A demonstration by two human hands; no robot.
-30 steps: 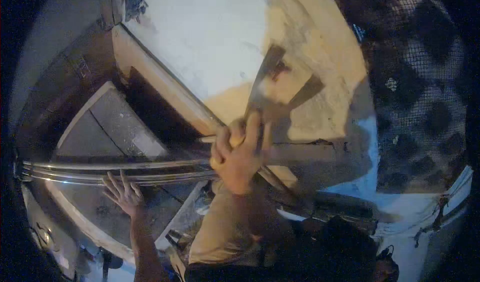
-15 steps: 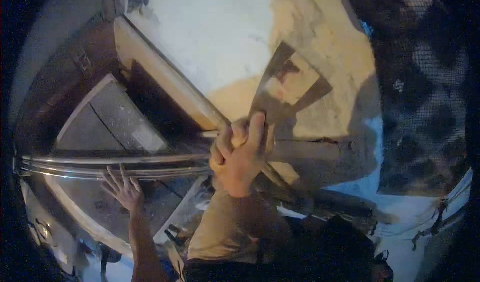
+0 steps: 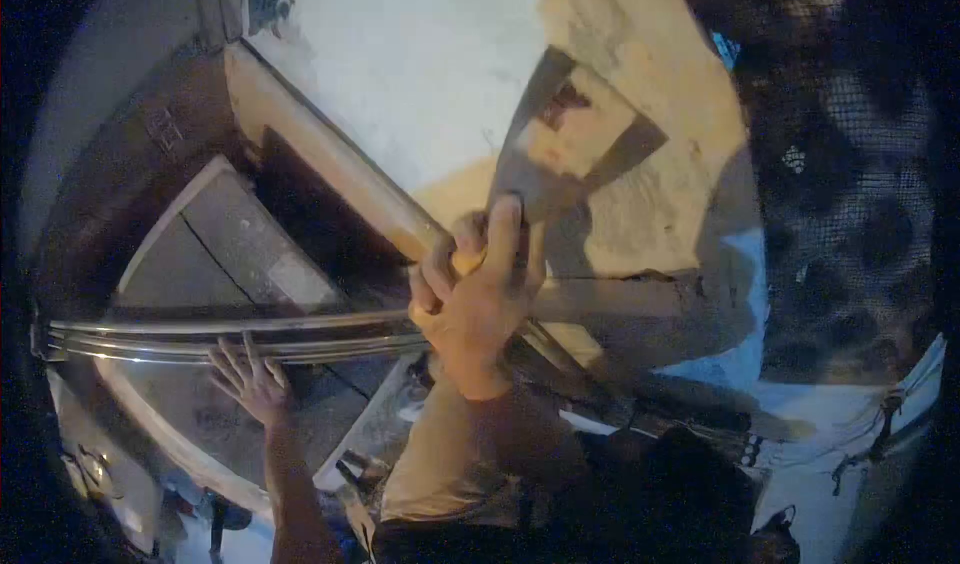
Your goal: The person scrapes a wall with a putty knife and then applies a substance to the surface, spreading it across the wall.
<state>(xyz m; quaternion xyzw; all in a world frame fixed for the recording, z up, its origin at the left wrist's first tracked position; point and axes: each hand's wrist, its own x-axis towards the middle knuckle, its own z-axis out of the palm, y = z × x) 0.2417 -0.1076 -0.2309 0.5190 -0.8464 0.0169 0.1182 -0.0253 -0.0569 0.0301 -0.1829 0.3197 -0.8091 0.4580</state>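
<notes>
A broad putty knife [image 3: 545, 179] with a flared metal blade lies against the pale, tan-patched surface ahead. My right hand [image 3: 475, 309] is closed round its handle, the index finger stretched along the base of the blade. Farther left, my left hand [image 3: 255, 384] has its fingers spread, the tips at a set of shiny metal rails [image 3: 330, 349]. Nothing shows in that palm.
White coating [image 3: 400, 74] covers the middle of the pale surface. A light-coloured beam edge [image 3: 330, 154] slants down from the upper left. Dark mesh [image 3: 850, 164] lies at the right. Grey panels [image 3: 225, 234] show beyond the rails.
My right hand and the putty knife have shifted slightly up and to the left over the surface. My left hand stays at the rails, fingers still spread.
</notes>
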